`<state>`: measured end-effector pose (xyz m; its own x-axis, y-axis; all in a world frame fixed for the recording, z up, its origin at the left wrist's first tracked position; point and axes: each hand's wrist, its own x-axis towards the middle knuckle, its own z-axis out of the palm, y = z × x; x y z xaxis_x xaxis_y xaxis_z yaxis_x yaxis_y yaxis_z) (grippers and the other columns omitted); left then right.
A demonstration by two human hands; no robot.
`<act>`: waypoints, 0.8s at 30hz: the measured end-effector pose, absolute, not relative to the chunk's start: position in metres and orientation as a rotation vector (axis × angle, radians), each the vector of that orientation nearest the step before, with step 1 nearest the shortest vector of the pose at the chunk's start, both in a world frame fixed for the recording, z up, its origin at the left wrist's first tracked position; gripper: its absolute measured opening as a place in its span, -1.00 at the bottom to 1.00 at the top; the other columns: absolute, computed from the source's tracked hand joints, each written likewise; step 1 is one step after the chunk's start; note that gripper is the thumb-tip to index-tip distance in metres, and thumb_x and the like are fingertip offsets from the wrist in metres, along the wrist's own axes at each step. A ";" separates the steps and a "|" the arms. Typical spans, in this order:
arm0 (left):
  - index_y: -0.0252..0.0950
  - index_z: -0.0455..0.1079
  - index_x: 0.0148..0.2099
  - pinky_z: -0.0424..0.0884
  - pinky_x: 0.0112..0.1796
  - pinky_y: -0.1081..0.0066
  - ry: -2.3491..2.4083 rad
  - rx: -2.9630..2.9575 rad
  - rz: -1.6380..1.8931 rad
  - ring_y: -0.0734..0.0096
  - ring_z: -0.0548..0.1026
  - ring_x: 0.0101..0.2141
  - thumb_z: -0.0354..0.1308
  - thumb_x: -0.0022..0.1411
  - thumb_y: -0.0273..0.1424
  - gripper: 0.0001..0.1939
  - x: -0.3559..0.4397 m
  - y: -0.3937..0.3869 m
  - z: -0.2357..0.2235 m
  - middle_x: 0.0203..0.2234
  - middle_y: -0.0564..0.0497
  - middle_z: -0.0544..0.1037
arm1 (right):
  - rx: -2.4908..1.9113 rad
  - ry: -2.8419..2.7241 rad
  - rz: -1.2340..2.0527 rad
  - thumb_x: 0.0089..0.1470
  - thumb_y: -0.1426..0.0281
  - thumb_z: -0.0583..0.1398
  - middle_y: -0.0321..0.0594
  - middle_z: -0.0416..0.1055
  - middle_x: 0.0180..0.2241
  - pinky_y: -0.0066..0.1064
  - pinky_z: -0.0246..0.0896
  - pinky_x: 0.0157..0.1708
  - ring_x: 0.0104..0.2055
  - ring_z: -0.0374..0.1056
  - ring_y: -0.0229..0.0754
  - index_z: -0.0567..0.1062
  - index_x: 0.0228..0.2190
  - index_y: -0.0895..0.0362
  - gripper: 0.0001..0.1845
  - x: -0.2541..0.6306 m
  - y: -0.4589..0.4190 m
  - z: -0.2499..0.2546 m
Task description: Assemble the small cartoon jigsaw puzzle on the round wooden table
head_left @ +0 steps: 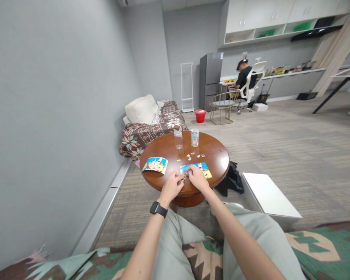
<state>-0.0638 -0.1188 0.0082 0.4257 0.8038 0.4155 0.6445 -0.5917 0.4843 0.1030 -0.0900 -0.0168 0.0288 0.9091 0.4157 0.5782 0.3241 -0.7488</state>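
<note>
On a round brown wooden table (216, 155) lies a partly joined colourful jigsaw puzzle (202, 169). My left hand (172, 184), with a black watch on its wrist, pinches a small yellow puzzle piece (183, 179) at the puzzle's near left corner. My right hand (196, 177) rests curled on the puzzle's near edge, its fingertips touching the same spot. Several loose blue and yellow pieces (189, 156) lie beyond the puzzle. A picture card (155, 164) sits to the left.
A clear jar (178, 139) and a printed can (195, 137) stand at the table's far side. A white box (268, 194) and a black bag (231, 179) lie on the floor to the right. A blanket-covered couch (154, 124) lines the wall. A person sits at a far desk.
</note>
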 end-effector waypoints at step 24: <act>-0.31 0.47 -0.28 0.38 -0.28 0.40 1.392 2.065 1.075 0.46 0.36 -0.42 0.25 0.15 -0.44 -0.94 -0.060 -0.106 0.007 -0.39 0.05 0.38 | -1.391 -1.711 0.427 0.09 0.57 0.00 -0.19 0.45 -0.33 -0.29 0.21 -0.12 -0.22 0.34 -0.15 0.46 -0.41 0.11 -0.73 0.101 -0.093 -0.013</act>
<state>-0.0605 -0.1063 0.0071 0.1974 0.9110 0.3622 0.5809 -0.4063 0.7053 0.1010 -0.0929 -0.0130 -0.0022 0.9149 0.4037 0.6184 0.3185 -0.7184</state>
